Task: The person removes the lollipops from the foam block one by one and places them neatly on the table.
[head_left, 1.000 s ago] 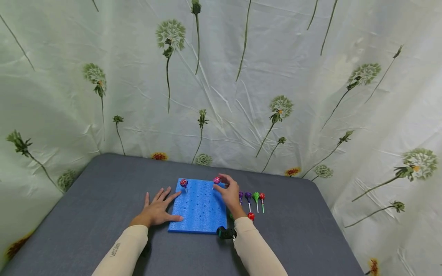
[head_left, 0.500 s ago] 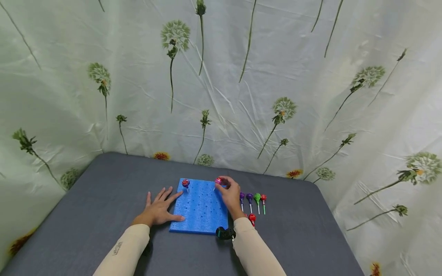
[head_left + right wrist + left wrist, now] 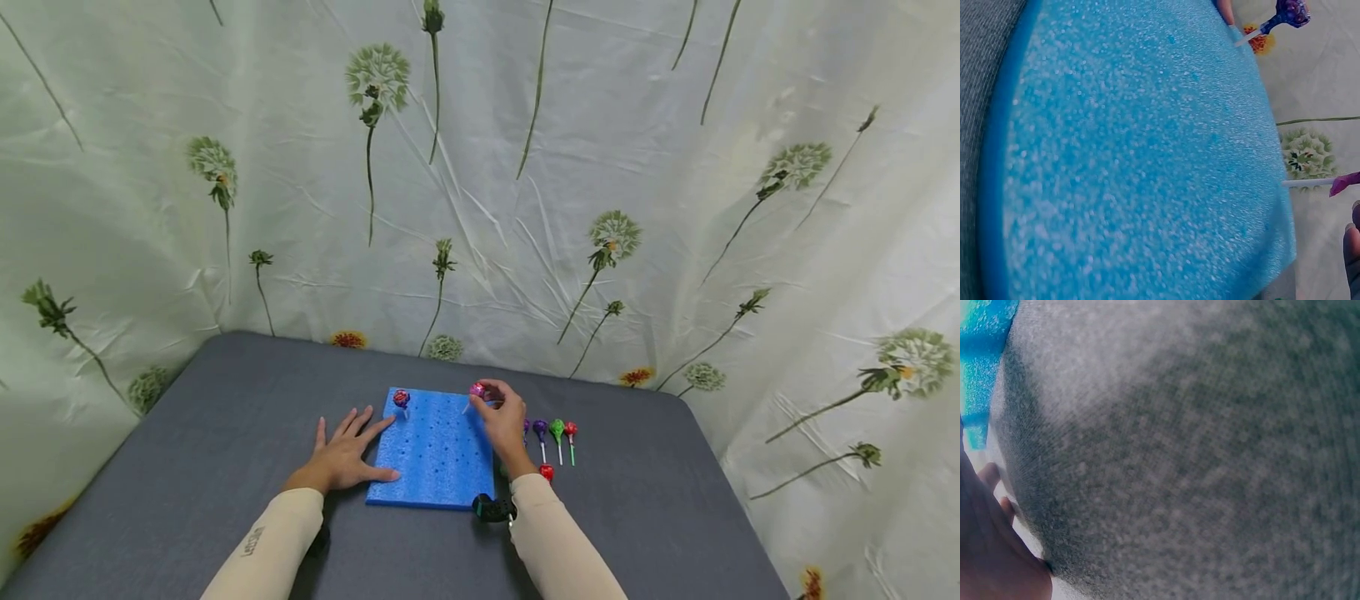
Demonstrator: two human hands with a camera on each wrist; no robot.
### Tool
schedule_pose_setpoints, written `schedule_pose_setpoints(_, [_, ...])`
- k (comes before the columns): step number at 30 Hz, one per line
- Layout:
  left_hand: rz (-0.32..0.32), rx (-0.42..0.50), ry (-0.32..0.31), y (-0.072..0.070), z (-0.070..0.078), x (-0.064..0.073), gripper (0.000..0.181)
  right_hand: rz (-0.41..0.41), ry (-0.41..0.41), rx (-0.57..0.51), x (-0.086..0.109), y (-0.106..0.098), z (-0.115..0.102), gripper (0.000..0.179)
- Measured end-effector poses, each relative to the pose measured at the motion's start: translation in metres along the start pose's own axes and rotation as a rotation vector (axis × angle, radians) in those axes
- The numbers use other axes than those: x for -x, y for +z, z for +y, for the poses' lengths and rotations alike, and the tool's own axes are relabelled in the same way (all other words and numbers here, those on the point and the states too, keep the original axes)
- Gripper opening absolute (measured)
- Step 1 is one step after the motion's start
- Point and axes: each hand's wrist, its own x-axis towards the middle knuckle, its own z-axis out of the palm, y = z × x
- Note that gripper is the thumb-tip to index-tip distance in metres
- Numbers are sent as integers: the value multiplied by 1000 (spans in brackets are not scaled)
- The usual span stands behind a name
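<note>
A blue foam board (image 3: 431, 475) dotted with small holes lies on the dark grey table. At its far right corner my right hand (image 3: 501, 421) pinches a pink-wrapped lollipop (image 3: 477, 389) by the head, between thumb and fingers. The right wrist view shows this lollipop's white stick (image 3: 1310, 183) meeting the board's surface. Spread fingers of my left hand (image 3: 343, 457) rest along the board's left edge, with thumb and a fingertip on it. Near the far left corner a red-and-purple lollipop (image 3: 401, 399) stands in the board, its head also showing in the right wrist view (image 3: 1291, 14).
Right of the board, purple (image 3: 540, 427), green (image 3: 557, 427) and red (image 3: 571, 428) lollipops lie in a row. Another red lollipop (image 3: 547, 472) lies nearer, partly behind my right forearm. A white curtain (image 3: 480, 208) printed with dandelions hangs behind the table.
The pinched lollipop and my right hand have shifted slightly to the right over the board. My left hand stays in place on the board.
</note>
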Motion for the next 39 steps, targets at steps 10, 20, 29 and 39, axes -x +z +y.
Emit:
schedule_pose_setpoints(10, [-13,4,7,-2,5,-1,101,-31,18,-52,3,-30,-5,25])
schedule_pose_setpoints(20, [-19,7,-6,0,5,-1,101,-64,82,-108,16,-57,-2,27])
schedule_pose_setpoints(29, [-14,8,2,0,4,-1,102,-46,108,-120,37,-89,-15,24])
schedule_pose_setpoints(39, [-13,-5,12,-3,5,1,101,10,94,-28,45,-111,17,27])
